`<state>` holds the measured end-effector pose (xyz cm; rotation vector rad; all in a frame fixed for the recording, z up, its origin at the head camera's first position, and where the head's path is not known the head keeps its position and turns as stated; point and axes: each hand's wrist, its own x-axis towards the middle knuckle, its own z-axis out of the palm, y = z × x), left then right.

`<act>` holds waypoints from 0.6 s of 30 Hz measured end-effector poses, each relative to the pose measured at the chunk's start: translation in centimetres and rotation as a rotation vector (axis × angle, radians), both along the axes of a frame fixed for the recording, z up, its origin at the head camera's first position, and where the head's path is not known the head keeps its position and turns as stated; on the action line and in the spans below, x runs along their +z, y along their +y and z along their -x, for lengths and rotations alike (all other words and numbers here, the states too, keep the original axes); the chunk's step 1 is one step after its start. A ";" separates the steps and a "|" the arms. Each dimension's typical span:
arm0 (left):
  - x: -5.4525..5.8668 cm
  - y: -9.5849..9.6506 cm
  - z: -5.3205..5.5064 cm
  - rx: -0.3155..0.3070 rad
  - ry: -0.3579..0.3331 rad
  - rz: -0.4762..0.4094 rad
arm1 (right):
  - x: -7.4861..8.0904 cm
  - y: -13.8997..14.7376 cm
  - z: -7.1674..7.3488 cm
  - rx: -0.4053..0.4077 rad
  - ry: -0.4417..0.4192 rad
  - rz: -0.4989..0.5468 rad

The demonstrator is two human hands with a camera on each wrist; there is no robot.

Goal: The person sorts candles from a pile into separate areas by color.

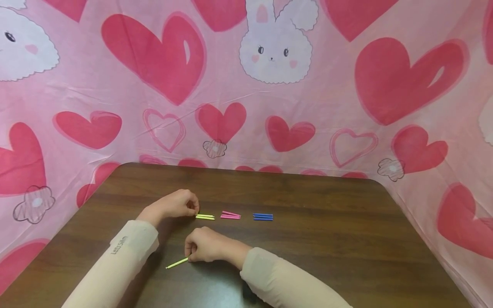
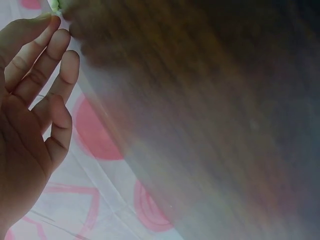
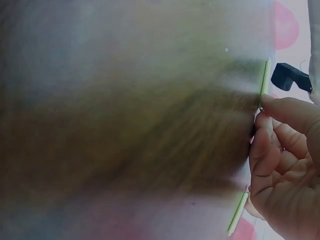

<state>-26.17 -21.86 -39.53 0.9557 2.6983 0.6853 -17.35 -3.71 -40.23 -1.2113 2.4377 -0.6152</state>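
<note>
On the wooden table, a pair of thin yellow sticks (image 1: 205, 217) lies beside my left hand (image 1: 178, 202). In the left wrist view, the thumb and index fingertip of that hand pinch a pale yellow-green end (image 2: 55, 6); its other fingers are loosely bent. Closer to me, my right hand (image 1: 208, 244) pinches one end of a single yellow stick (image 1: 177, 263), which slants down to the left. The right wrist view has this stick (image 3: 264, 80) at the thumb tip, and another yellow stick (image 3: 237, 214) lower down.
Right of the yellow sticks lie a small group of pink sticks (image 1: 230, 215) and a row of blue sticks (image 1: 262, 217). The brown table (image 1: 327, 239) meets a pink heart-print cloth (image 1: 254, 98) behind. A small black object (image 3: 290, 77) shows beyond the right hand.
</note>
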 end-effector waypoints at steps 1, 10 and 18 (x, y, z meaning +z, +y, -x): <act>0.0 0.0 0.0 0.000 0.001 -0.002 | 0.0 0.0 0.0 -0.002 -0.002 0.000; 0.4 -0.7 -0.3 0.013 0.053 0.004 | 0.0 -0.1 0.0 -0.011 0.000 0.003; 1.2 -2.0 -1.3 0.033 0.101 -0.001 | 0.1 0.0 -0.2 -0.016 0.012 -0.006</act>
